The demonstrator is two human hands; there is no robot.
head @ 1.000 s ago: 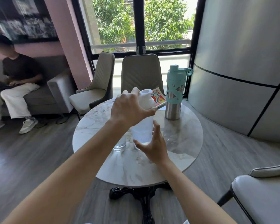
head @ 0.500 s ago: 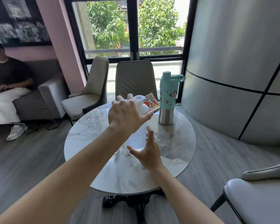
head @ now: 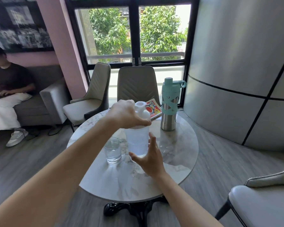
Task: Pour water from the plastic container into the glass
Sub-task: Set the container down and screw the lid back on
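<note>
A translucent white plastic container [head: 138, 141] stands upright near the middle of the round marble table [head: 175, 161]. My left hand [head: 126, 113] grips its white lid from above. My right hand [head: 150, 158] is beside the container's lower part, fingers spread, touching or nearly touching its side. A short clear glass [head: 113, 150] stands on the table just left of the container, with some water in it.
A steel bottle with a teal cap [head: 170, 105] stands at the table's back right, next to a colourful book [head: 153, 109]. Two beige chairs [head: 138, 86] sit behind the table, another seat [head: 262, 203] at the right. A person [head: 8, 89] sits on a sofa at the left.
The camera view has lifted and shifted. The glass, hidden behind my left arm before, now shows left of the container. Both hands stay at the container.
</note>
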